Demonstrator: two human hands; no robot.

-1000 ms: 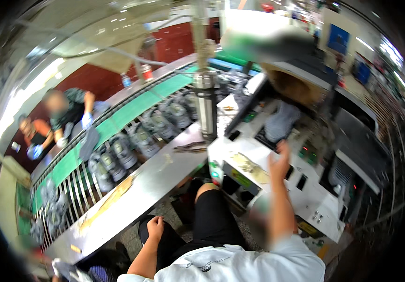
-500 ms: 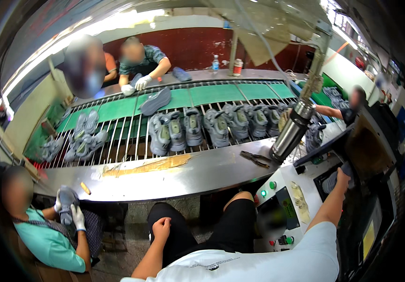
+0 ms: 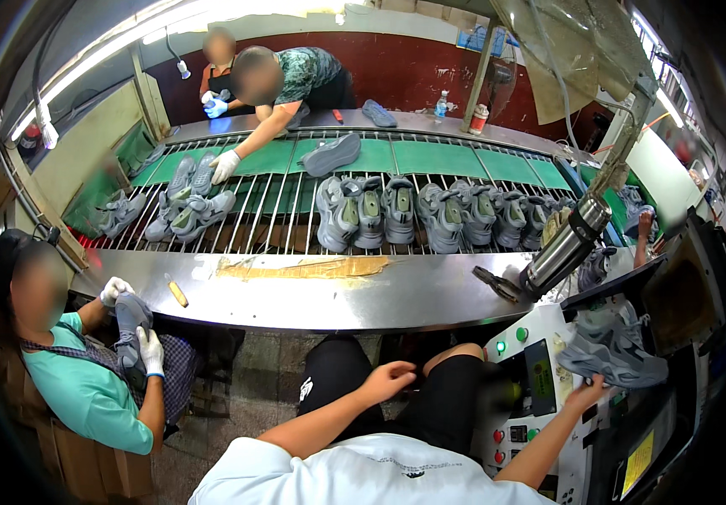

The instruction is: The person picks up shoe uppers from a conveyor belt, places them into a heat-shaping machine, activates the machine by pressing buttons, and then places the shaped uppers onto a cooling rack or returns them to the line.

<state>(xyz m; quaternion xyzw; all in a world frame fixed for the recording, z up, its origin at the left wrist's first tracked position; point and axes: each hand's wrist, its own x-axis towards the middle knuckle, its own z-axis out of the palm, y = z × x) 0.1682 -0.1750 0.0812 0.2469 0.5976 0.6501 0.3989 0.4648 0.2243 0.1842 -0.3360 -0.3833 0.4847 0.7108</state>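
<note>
My right hand (image 3: 588,394) is closed on grey sneakers (image 3: 611,358), apparently a pair, held out at the right beside the dark open machine (image 3: 670,286). Their thick soles are turned partly toward me. My left hand (image 3: 388,382) hovers over my lap, its fingers loosely stretched and nothing in them. Below the sneakers sits a white control panel (image 3: 506,337) with red and green buttons. More grey sneakers (image 3: 398,210) stand in a row on the roller conveyor ahead.
A metal ledge (image 3: 312,301) edges the conveyor, with pliers (image 3: 497,284), a steel flask (image 3: 565,244) and a yellow-handled tool (image 3: 178,292) on it. To the left a gloved co-worker handles a shoe (image 3: 131,324). Across the conveyor, another reaches toward shoes (image 3: 203,175).
My right hand has come back from the machine with the sneakers in it. My left hand has moved right across my lap and its fingers have uncurled. The view has shifted.
</note>
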